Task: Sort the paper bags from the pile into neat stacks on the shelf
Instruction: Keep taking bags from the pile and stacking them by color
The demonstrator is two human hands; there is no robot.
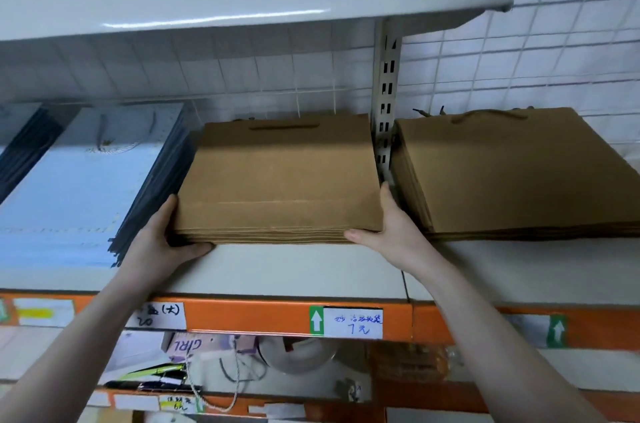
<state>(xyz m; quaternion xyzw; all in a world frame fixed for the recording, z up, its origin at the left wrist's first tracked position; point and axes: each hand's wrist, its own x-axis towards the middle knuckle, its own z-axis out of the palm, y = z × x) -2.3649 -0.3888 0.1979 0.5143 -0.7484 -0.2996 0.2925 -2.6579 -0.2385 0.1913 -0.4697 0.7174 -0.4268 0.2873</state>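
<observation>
Squaring looks like our step: left hand (162,239) and right hand (388,228) grip the kraft bag stack (280,180) at its front corners on the shelf (298,270). Next we'd nudge it flush, beside the second kraft stack (512,173).

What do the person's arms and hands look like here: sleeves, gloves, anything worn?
Both arms come up from the bottom edge, bare along all that shows: no sleeves in view. The left hand and right hand are bare too, with no gloves, and no rings, watch or wristbands that I can see. Nails look short and unpainted.
</observation>
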